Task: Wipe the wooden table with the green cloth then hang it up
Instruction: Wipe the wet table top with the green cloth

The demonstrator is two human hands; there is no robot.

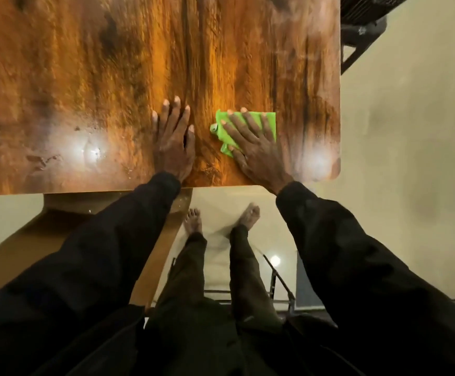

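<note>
Black sleeves (112,240) reach forward; bare feet (193,221) on pale floor (397,158) below. Left hand (173,142) flat on brown wood-grain bench (85,77) near its front edge, fingers straight, holding nothing. Just beside it, right hand (253,143) presses folded bright green cloth (254,118) flat to bench, fingers spread (no curl round it), near right front corner. Dark chair (362,28) beyond far right edge.

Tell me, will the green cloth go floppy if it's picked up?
Probably floppy: the green cloth lies folded, bunched at its left edge. Likely light, since it looks thin under the right hand. It should slide easily on the glossy wooden table.
</note>
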